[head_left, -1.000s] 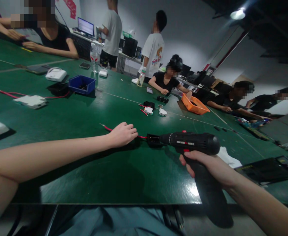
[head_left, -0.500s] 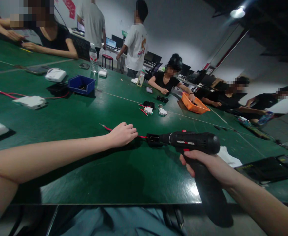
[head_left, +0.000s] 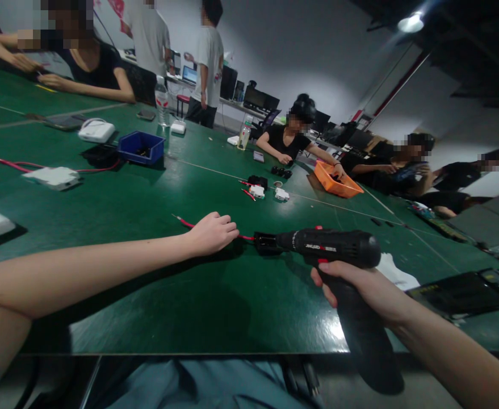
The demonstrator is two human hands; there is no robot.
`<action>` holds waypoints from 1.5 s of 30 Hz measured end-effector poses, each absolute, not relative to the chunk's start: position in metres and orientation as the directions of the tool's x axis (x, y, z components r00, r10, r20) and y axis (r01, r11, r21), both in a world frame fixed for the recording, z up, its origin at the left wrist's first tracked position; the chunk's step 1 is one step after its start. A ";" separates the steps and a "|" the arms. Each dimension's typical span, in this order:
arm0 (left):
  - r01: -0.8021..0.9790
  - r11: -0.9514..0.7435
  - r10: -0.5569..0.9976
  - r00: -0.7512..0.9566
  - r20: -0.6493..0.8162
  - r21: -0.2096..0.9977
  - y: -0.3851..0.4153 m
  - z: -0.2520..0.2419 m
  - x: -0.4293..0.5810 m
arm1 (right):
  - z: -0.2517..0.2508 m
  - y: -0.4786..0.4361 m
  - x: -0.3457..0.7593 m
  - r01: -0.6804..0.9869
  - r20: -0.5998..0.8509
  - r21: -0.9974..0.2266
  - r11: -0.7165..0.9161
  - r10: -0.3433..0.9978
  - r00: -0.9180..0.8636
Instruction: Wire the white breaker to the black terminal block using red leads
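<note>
My right hand (head_left: 366,289) grips the handle of a black cordless screwdriver (head_left: 330,248), held level above the green table (head_left: 155,199). Its tip meets a small black part (head_left: 265,242) lying on the table. My left hand (head_left: 212,232) rests on the table with fingers curled, lying over a red wire (head_left: 181,220) that runs to the black part. Whether the fingers pinch the wire is hidden.
A blue bin (head_left: 142,146), white boxes (head_left: 54,176) with red wires, a water bottle (head_left: 161,102) and small black and white parts (head_left: 258,187) lie further back. An orange tray (head_left: 336,180) sits by seated people at right. Two people stand at the back. White cloth (head_left: 396,275) lies beside the drill.
My hands and the screwdriver have stayed still. The two standing people at the back have walked to the left. The seated people at right have shifted.
</note>
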State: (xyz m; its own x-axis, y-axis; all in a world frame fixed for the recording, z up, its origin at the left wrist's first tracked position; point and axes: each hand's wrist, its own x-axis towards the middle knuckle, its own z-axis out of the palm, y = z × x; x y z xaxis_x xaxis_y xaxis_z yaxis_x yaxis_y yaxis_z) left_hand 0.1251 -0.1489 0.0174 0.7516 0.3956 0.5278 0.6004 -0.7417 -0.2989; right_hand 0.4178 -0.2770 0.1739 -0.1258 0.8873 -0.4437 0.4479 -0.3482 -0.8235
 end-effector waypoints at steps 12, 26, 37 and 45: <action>0.597 -0.750 0.387 0.746 0.542 -0.286 -0.147 0.015 0.125 | 0.174 -0.277 0.418 0.454 -0.443 -0.822 -0.345 0.887 -0.127; 0.604 -0.732 0.399 0.755 0.520 -0.315 -0.147 0.015 0.124 | 0.174 -0.277 0.418 0.456 -0.453 -0.818 -0.350 0.881 -0.137; 0.605 -0.732 0.405 0.756 0.515 -0.314 -0.148 0.017 0.125 | 0.174 -0.279 0.419 0.445 -0.450 -0.825 -0.349 0.881 -0.144; 0.608 -0.728 0.414 0.757 0.505 -0.315 -0.148 0.017 0.125 | 0.171 -0.276 0.421 0.447 -0.447 -0.825 -0.346 0.884 -0.140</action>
State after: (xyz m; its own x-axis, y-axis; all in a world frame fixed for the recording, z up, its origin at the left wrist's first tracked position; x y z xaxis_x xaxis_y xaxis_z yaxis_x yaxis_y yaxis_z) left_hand 0.1245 -0.1482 0.0168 0.7574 0.4137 0.5052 0.6083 -0.7283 -0.3155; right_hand 0.4210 -0.2765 0.1713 -0.1401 0.8837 -0.4466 0.4473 -0.3459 -0.8248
